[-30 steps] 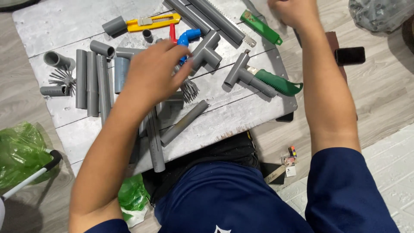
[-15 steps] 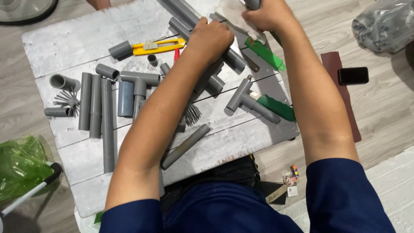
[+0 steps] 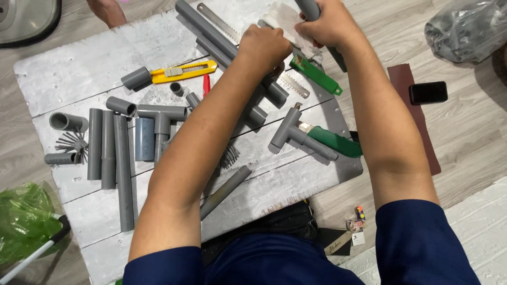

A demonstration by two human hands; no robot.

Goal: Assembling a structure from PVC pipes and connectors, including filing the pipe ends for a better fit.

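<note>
Head view, looking down on a whitewashed wooden board [image 3: 63,74] laid on the floor and strewn with grey pipe pieces. The right hand [image 3: 328,24] is closed in a full fist around a grey pipe [image 3: 309,7] at the far edge of the board — the pipe's upper end runs out of the top of the picture, and a short dark stretch of it shows below the fist. The left hand [image 3: 264,46] is curled shut just beside the right one, over a sheet of white paper [image 3: 282,17]; whether it actually grips anything I cannot tell, since the knuckles hide the fingers.

Under the left forearm lie two long grey pipes [image 3: 203,29], slanting side by side. A yellow box cutter [image 3: 185,69] sits to the left, a green-handled saw [image 3: 314,74] just below the hands, and a grey tee fitting [image 3: 296,134] touches a second green handle [image 3: 335,141]. Well apart on the right, on the floor, lies a black phone [image 3: 428,92].
</note>
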